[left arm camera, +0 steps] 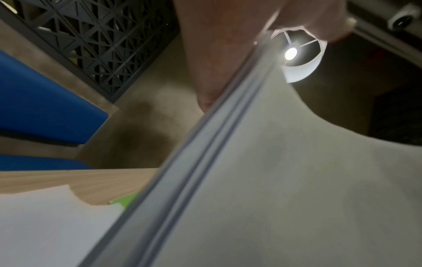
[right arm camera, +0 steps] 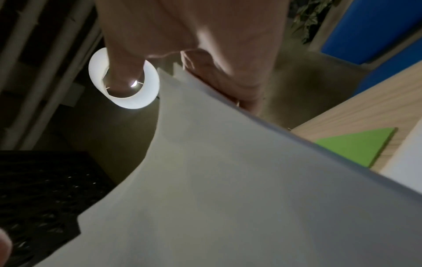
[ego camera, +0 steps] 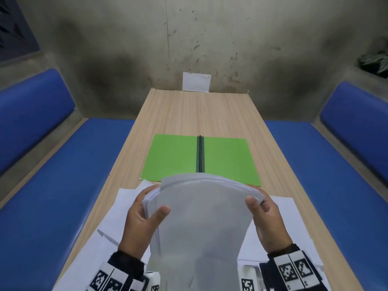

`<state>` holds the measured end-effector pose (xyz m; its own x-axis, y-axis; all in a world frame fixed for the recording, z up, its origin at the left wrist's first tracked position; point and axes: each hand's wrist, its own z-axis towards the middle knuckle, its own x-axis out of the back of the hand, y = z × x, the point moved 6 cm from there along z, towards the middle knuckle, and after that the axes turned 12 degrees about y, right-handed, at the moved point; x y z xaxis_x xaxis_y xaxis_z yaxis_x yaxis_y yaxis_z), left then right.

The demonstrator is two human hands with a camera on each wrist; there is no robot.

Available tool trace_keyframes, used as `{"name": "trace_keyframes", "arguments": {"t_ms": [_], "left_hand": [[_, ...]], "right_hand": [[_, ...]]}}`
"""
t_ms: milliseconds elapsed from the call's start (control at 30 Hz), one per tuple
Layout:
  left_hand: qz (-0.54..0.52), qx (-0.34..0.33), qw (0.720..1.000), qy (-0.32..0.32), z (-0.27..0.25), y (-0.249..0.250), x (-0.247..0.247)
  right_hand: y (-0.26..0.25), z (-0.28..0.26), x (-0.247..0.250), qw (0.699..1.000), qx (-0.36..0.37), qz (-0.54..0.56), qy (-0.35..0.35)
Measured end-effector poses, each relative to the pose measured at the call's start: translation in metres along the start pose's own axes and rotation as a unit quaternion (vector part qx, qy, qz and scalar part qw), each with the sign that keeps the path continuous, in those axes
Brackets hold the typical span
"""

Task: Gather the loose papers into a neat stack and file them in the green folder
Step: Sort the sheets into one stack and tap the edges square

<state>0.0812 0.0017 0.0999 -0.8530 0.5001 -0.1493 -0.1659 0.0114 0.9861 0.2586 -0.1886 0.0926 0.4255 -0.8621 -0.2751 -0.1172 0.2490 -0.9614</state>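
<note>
A stack of white papers (ego camera: 201,215) stands upright and bowed above the near end of the table. My left hand (ego camera: 144,213) grips its left edge, thumb in front. My right hand (ego camera: 264,213) grips its right edge the same way. The left wrist view shows the stack's layered edge (left arm camera: 194,171), and the right wrist view shows its broad face (right arm camera: 228,189). The green folder (ego camera: 172,158) lies open flat just beyond the stack, its dark spine (ego camera: 200,154) in the middle. Its corners show as the green folder (left arm camera: 125,199) and the green folder (right arm camera: 356,146) in the wrist views.
More loose white sheets (ego camera: 287,211) lie on the wooden table (ego camera: 199,114) under and beside my hands. A white card (ego camera: 196,81) leans on the wall at the far end. Blue benches (ego camera: 73,175) flank both sides. A lit lamp (left arm camera: 297,57) hangs overhead.
</note>
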Motion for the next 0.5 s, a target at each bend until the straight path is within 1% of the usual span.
{"name": "trace_keyframes", "arguments": {"t_ms": [67,133,233,300,400,500], "left_hand": [[-0.004,-0.035,0.999,0.031,0.002,0.009,0.000],[-0.004,-0.052,0.996,0.073,0.004,0.015,-0.001],[0.010,-0.051,0.991,0.124,0.006,0.020,-0.006],[0.033,-0.052,0.987,0.148,0.007,0.017,-0.008],[0.058,-0.052,0.981,0.180,0.010,0.014,-0.005],[0.029,-0.045,0.978,0.200,0.015,0.008,0.007]], "right_hand": [[-0.005,0.001,-0.002,1.000,0.007,-0.011,0.015],[-0.008,0.001,-0.006,0.999,0.015,-0.017,0.032],[-0.006,0.003,-0.007,0.996,0.021,-0.028,0.078],[-0.005,0.003,-0.009,0.993,0.033,-0.060,0.091],[-0.004,0.003,-0.009,0.992,0.041,-0.079,0.089],[-0.003,0.002,-0.007,0.996,0.022,-0.062,0.065]]}}
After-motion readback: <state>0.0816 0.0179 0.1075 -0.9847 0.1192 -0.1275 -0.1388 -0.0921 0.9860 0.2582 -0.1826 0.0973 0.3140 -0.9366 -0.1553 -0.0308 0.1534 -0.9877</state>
